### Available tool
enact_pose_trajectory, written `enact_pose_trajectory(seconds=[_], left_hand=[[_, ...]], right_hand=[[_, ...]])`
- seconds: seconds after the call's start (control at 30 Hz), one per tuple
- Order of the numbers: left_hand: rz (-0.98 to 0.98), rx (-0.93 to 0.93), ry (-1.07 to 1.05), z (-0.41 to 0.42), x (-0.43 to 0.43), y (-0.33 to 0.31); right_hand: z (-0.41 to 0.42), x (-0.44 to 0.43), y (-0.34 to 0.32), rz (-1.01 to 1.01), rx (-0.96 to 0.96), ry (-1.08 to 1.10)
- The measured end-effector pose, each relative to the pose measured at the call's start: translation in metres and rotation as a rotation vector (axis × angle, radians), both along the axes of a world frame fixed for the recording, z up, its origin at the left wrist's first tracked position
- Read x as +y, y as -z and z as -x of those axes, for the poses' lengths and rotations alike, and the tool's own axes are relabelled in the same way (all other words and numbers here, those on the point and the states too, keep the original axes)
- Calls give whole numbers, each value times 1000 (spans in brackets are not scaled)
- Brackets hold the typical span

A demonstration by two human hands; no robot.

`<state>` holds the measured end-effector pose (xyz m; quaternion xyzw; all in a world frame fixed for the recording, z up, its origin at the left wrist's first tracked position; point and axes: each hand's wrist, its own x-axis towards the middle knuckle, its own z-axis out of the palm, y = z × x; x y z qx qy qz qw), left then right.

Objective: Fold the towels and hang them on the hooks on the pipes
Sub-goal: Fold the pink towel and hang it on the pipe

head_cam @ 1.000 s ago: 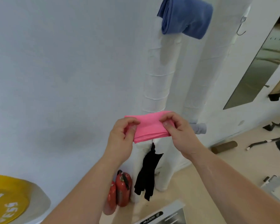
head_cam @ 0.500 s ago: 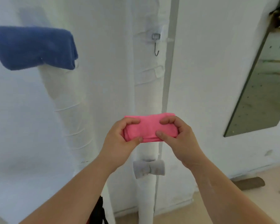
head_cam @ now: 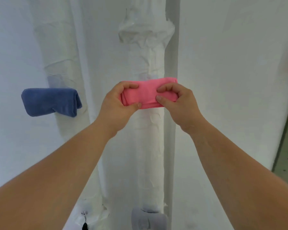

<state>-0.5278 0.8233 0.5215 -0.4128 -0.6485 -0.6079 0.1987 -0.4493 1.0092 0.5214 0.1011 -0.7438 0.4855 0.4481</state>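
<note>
At the centre of the frame, you hold a folded pink towel level between both hands, right in front of the central pipe, a white wrapped column running top to bottom. Your left hand grips the towel's left end, fingers curled over the top edge and thumb pressed up against the bottom edge. Your right hand pinches the right end the same way, fingers bent over the top and thumb on the front near the lower edge. The towel's layered folds show at its left end, beside your left palm. Whether the towel touches the pipe behind it cannot be told.

Left of centre, a folded blue towel hangs against the left pipe, well apart from your hands. At the bottom edge, a grey towel sits on the central pipe, partly cut off by the frame. Lower left of it, a small metal hook is fixed to the left pipe with something dark hanging from it. A white wall fills the right side of the frame.
</note>
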Motion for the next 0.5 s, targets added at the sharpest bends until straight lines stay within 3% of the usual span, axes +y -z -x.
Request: enact_pose_trajectory(seconds=[0.17, 0.5], left_hand=[[25, -1, -48, 24, 11, -22], [27, -30, -76, 53, 24, -7]], right_hand=[[30, 13, -21, -39, -7, 33], [49, 23, -8, -116, -36, 136]])
